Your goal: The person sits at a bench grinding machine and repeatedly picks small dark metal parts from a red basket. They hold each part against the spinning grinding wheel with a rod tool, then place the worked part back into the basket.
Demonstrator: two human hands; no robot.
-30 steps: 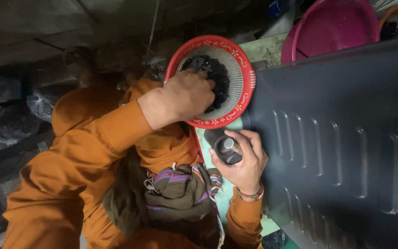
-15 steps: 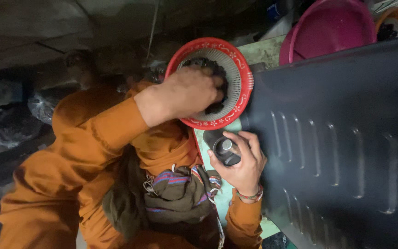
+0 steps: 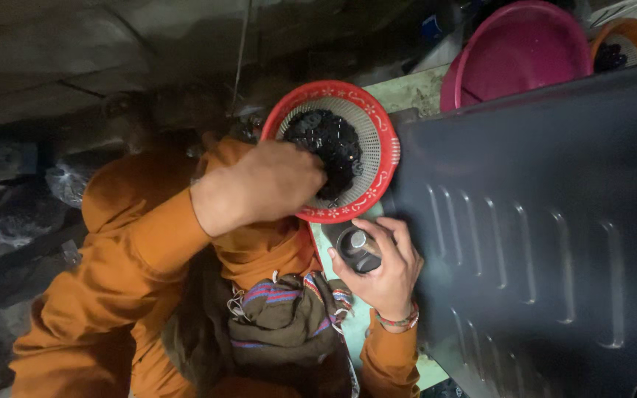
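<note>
A red plastic sieve basket (image 3: 377,125) holds a pile of small black pieces (image 3: 329,144). My left hand (image 3: 274,184), in an orange sleeve, rests on the basket's near rim with its fingers curled into the pile; the fingertips are hidden among the pieces. Just below the basket, my right hand (image 3: 385,273), with a beaded band at the wrist, grips a small dark round part (image 3: 355,247) that has a shiny metal centre. The part sits against the edge of a large dark ribbed metal panel (image 3: 554,236).
A pink plastic basin (image 3: 517,55) and an orange basket (image 3: 628,40) with dark pieces stand beyond the panel. A striped cloth (image 3: 289,309) lies in my lap. Dark clutter and plastic bags (image 3: 68,184) fill the left side.
My left hand has slid from over the middle of the basket back to its near rim, uncovering the black pile. My right hand and the round part have stayed in place.
</note>
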